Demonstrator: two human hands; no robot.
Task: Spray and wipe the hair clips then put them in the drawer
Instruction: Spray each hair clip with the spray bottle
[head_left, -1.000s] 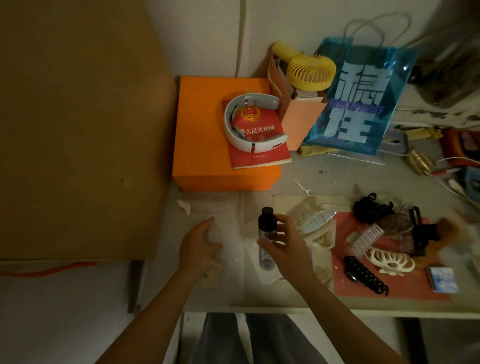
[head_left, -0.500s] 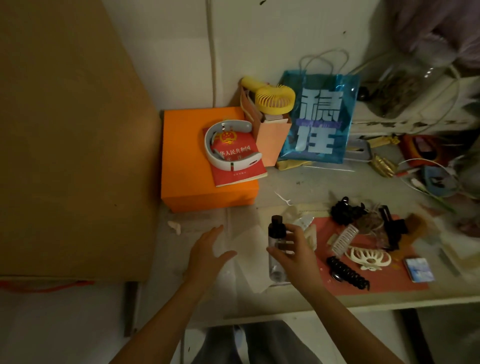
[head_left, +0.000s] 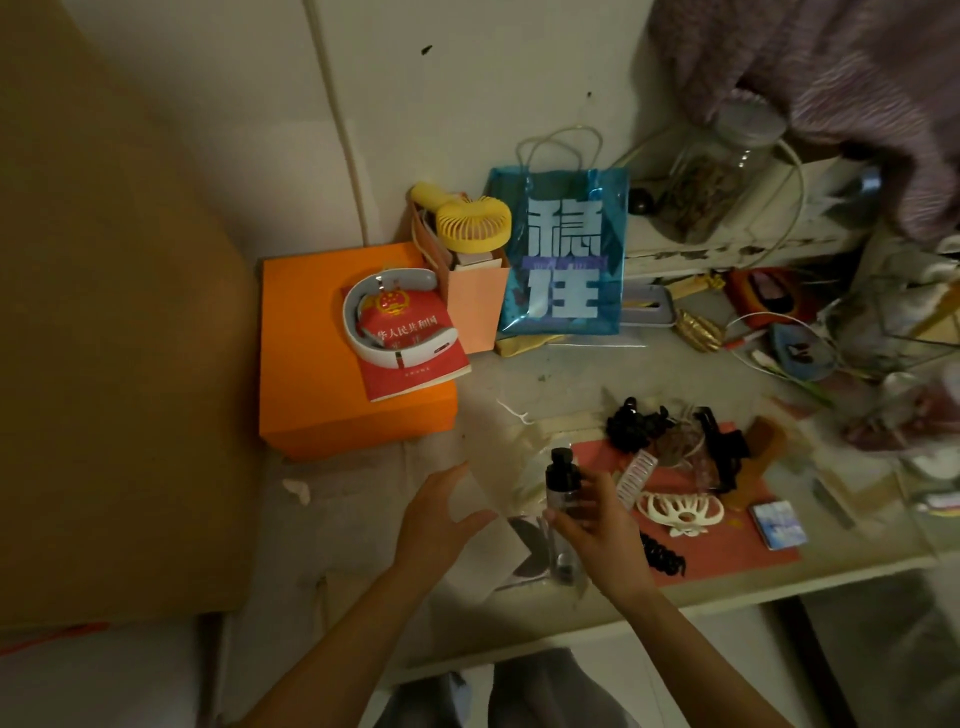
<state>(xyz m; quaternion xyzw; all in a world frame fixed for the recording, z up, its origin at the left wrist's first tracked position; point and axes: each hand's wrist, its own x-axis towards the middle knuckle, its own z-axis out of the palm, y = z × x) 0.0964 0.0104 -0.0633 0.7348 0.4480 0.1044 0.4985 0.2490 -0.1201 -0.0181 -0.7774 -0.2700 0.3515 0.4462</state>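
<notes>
Holding spray bottle upright: right hand. Left hand spread, empty. Hair clips heaped on red mat, seemingly unwiped. Drawer unseen. Task barely begun.

Lighting: dim, warm.
Wall: off-white, marked, with a vertical cable.
Left: brown board panel.
Desk: pale, worn, cluttered surface.
Rear right: chipped white shelf.

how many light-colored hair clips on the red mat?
2 clearly: a white ribbed clip at the red mat's left edge, and a cream claw clip just right of it. More may hide in the dark pile behind.
</notes>
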